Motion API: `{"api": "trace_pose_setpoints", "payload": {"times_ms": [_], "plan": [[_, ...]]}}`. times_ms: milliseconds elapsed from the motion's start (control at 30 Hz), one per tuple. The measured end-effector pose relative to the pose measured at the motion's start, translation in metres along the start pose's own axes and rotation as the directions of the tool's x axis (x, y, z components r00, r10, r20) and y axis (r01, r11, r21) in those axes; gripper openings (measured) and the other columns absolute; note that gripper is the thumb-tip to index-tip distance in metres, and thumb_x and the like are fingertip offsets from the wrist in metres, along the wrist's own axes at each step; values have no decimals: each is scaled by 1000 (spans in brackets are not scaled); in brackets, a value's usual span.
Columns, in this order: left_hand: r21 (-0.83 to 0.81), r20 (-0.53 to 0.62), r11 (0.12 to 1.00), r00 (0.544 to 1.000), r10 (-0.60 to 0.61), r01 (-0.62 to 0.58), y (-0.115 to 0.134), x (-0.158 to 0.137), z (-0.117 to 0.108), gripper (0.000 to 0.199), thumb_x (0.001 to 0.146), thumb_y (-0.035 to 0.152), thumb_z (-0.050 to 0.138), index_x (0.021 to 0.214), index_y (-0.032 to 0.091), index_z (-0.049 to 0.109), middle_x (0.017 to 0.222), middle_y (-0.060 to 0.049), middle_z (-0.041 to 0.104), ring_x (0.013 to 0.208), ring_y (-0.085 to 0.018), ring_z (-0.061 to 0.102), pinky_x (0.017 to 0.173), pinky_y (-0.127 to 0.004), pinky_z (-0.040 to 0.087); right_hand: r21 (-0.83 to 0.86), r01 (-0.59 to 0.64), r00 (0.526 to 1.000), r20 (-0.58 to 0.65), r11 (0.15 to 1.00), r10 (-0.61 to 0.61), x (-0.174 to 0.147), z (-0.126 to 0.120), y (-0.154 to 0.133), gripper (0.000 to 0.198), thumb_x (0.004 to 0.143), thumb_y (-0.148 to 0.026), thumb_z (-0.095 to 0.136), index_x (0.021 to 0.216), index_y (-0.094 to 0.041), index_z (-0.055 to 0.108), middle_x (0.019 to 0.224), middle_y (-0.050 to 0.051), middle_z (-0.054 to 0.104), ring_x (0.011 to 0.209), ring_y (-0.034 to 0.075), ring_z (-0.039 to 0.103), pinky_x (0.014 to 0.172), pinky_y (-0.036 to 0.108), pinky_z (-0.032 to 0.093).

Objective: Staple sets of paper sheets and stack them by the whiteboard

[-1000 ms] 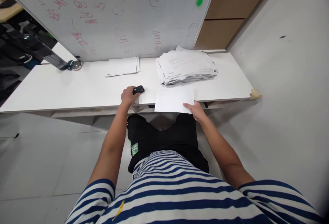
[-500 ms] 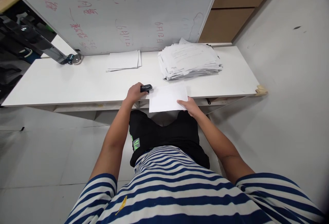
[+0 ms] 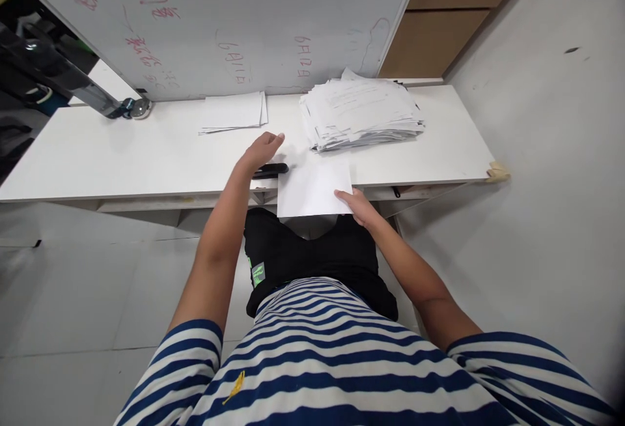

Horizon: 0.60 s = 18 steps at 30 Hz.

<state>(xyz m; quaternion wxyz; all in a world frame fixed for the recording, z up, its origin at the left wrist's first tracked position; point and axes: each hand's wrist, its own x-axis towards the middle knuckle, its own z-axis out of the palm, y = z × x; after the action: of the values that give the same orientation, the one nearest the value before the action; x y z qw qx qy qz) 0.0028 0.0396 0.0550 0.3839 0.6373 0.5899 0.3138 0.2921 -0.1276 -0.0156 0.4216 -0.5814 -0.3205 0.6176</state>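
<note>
A black stapler (image 3: 271, 170) lies at the front edge of the white desk, its right end at the upper left corner of some white paper (image 3: 312, 185). My left hand (image 3: 264, 148) is just above and beyond the stapler, apart from it, with its fingers curled together and nothing visible in them. My right hand (image 3: 356, 204) pinches the paper at its lower right corner, thumb on top. The paper reaches over the desk edge towards my lap. I cannot tell how many sheets it has.
A tall, uneven pile of papers (image 3: 361, 113) stands at the back right of the desk (image 3: 122, 159). Several flat sheets (image 3: 233, 113) lie at the back left. Behind rises a whiteboard (image 3: 234, 15) with red writing. A clear bottle-like object (image 3: 97, 95) leans at the far left.
My left hand has let go of the stapler and moved up away from it. The paper and my right hand have shifted slightly left and towards me.
</note>
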Motion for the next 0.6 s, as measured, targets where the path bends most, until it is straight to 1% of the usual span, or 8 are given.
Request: {"api": "trace_pose_setpoints", "payload": {"times_ms": [67, 133, 167, 233, 333, 467, 533, 600], "plan": [[87, -135, 993, 988, -70, 82, 4, 4, 23, 43, 80, 63, 72, 87, 21, 67, 105, -17, 70, 125, -42, 55, 114, -63, 28, 2, -32, 999, 10, 999, 32, -2, 0, 3, 31, 75, -41, 80, 96, -19, 73, 93, 8, 80, 83, 27, 74, 78, 42, 64], [167, -201, 976, 974, -102, 137, 1, 5, 44, 47, 85, 65, 65, 98, 19, 65, 123, -23, 65, 140, -47, 42, 116, -69, 17, 8, -40, 999, 17, 999, 39, -3, 0, 7, 29, 72, -38, 80, 93, -19, 73, 93, 7, 80, 85, 27, 75, 84, 42, 62], [194, -220, 971, 971, -95, 139, -1, 5, 52, 50, 87, 65, 62, 104, 19, 63, 132, -25, 61, 145, -48, 35, 117, -71, 14, 12, -38, 999, 23, 999, 37, -3, 0, 8, 29, 72, -38, 80, 93, -19, 74, 94, 6, 80, 87, 26, 75, 88, 41, 61], [217, -251, 971, 967, -47, 104, -8, 4, 62, 56, 89, 66, 59, 116, 17, 61, 142, -27, 54, 153, -47, 21, 118, -70, 11, 12, -35, 999, 29, 999, 35, -5, -2, 10, 29, 71, -38, 80, 92, -19, 74, 96, 7, 80, 91, 26, 75, 92, 41, 59], [211, -286, 977, 957, 41, 21, -15, -1, 70, 62, 89, 67, 59, 127, 18, 58, 150, -25, 48, 158, -44, 6, 121, -67, 12, 1, -47, 999, 20, 999, 47, -6, -3, 13, 33, 70, -41, 80, 93, -18, 75, 97, 8, 80, 94, 27, 75, 92, 41, 58], [259, -267, 965, 958, 108, -36, -14, -7, 76, 62, 89, 62, 62, 133, 18, 57, 154, -22, 45, 159, -42, 0, 123, -65, 13, 2, -54, 998, 16, 999, 53, -5, -3, 16, 33, 71, -41, 78, 95, -17, 76, 98, 8, 80, 97, 28, 75, 90, 40, 58], [286, -274, 958, 955, 116, -34, -12, -8, 77, 60, 89, 59, 65, 132, 17, 59, 154, -22, 46, 159, -42, 3, 124, -64, 12, 1, -42, 999, 3, 999, 42, -5, -1, 17, 34, 71, -41, 78, 95, -17, 76, 98, 8, 81, 97, 28, 75, 89, 40, 58], [288, -310, 958, 945, 107, -14, -9, -7, 75, 57, 87, 58, 68, 127, 17, 62, 150, -22, 51, 158, -43, 10, 124, -63, 12, 5, -36, 999, -16, 999, 36, -5, 1, 18, 36, 69, -42, 78, 94, -16, 76, 97, 8, 81, 97, 29, 75, 89, 40, 58]]}}
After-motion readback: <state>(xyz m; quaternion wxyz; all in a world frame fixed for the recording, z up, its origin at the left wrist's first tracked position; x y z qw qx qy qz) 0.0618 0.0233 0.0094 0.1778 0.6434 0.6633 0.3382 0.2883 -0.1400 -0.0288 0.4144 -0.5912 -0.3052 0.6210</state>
